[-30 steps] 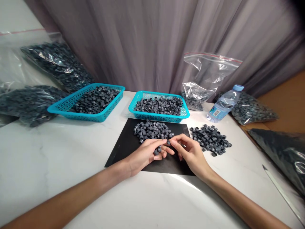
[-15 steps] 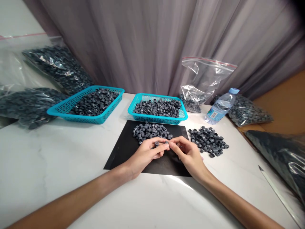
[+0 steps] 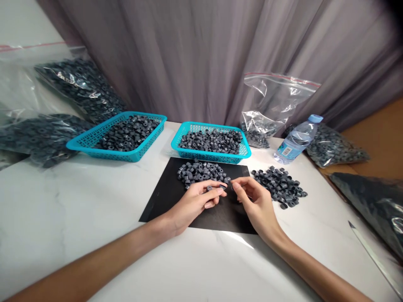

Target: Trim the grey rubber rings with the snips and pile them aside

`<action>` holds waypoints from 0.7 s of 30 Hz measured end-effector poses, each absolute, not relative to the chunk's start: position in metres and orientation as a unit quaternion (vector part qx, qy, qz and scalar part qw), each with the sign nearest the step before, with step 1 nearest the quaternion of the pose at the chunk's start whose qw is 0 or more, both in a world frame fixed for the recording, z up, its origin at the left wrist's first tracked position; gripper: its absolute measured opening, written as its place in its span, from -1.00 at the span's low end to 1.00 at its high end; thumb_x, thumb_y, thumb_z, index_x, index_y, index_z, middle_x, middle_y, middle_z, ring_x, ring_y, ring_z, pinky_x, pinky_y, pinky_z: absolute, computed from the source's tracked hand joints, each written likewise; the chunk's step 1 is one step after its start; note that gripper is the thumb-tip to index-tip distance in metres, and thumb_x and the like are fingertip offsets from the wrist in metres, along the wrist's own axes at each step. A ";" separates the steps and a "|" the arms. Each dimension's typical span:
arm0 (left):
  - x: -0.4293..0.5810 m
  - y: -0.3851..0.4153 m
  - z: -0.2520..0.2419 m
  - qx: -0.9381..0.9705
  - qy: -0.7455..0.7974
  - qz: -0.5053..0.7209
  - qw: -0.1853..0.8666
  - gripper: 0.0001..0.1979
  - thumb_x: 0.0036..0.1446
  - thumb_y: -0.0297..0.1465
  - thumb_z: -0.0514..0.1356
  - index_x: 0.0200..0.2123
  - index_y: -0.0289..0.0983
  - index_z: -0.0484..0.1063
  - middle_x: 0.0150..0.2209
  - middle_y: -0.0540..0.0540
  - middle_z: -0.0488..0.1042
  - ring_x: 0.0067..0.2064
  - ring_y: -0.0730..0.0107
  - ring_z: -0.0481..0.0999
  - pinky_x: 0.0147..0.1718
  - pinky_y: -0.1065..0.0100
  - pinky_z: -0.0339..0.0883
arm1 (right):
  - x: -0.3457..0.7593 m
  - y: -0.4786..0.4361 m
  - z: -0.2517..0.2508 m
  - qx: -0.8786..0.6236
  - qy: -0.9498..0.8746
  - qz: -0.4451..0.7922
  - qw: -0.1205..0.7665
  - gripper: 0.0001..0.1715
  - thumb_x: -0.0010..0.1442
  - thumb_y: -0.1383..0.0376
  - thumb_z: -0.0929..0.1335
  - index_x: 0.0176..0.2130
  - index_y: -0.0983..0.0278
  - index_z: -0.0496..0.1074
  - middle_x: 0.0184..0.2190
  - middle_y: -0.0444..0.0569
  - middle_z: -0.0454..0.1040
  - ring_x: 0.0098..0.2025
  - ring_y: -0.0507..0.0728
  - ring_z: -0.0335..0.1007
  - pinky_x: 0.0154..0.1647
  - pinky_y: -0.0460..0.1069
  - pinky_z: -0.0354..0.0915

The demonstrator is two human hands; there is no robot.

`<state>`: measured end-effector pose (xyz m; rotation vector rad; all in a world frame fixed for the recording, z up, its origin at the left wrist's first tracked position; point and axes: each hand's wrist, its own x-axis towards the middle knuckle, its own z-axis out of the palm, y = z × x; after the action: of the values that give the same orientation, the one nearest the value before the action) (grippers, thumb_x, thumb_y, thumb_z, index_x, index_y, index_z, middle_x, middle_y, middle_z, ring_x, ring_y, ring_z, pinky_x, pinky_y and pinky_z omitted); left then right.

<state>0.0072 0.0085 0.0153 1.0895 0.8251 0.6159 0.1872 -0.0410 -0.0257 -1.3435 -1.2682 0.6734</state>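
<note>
Over a black mat (image 3: 157, 203), my left hand (image 3: 200, 199) pinches a small dark grey ring (image 3: 223, 186) between thumb and forefinger. Another grey ring (image 3: 209, 188) rests against its fingers. Just to the right is my right hand (image 3: 253, 197), apart from the left, its thumb and forefinger tips close together; whatever they hold is too small to make out. Behind my hands lies a pile of grey rings (image 3: 201, 171) on the mat. A second pile of rings (image 3: 281, 186) sits on the white table right of the mat.
Two blue baskets (image 3: 135, 156) (image 3: 210, 157) filled with grey pieces stand at the back. A water bottle (image 3: 294, 142) and a clear zip bag (image 3: 267, 105) are at the back right. Stuffed bags (image 3: 82, 88) line the left. A pointed strip (image 3: 371, 253) lies at the right.
My right hand has moved a little right, away from my left hand, opening a gap. The ring in my left hand shows more clearly. The view has shifted slightly.
</note>
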 end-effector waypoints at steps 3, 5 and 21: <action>0.007 0.007 0.016 0.494 0.368 0.283 0.735 -0.69 0.11 -0.38 0.30 -0.07 -0.38 0.54 -0.25 -0.12 0.52 -0.34 0.49 0.31 -0.34 0.41 0.13 | 0.189 -0.040 -0.026 -0.582 -0.528 0.242 0.569 -0.68 0.31 0.05 0.36 -0.17 0.25 0.48 -0.31 -0.03 0.52 -0.33 0.11 0.43 -0.24 0.01 0.37; 0.007 0.006 0.015 0.491 0.363 0.280 0.741 -0.70 0.15 -0.37 0.28 -0.05 -0.36 0.53 -0.18 -0.16 0.54 -0.31 0.47 0.34 -0.33 0.40 0.15 | 0.190 -0.040 -0.026 -0.578 -0.535 0.233 0.571 -0.70 0.32 0.07 0.35 -0.13 0.24 0.48 -0.28 -0.02 0.53 -0.28 0.13 0.48 -0.17 0.03 0.39; 0.008 0.006 0.009 0.503 0.352 0.270 0.742 -0.76 0.17 -0.37 0.28 -0.11 -0.34 0.57 -0.21 -0.14 0.54 -0.30 0.47 0.35 -0.30 0.40 0.18 | 0.188 -0.044 -0.022 -0.537 -0.599 0.209 0.556 -0.83 0.34 0.19 0.36 -0.15 0.19 0.53 -0.16 0.01 0.49 -0.17 0.14 0.51 -0.12 0.06 0.45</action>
<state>0.0075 0.0057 0.0093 1.1021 0.7709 0.5928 0.1879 -0.0440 -0.0224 -1.2683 -1.4137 0.4935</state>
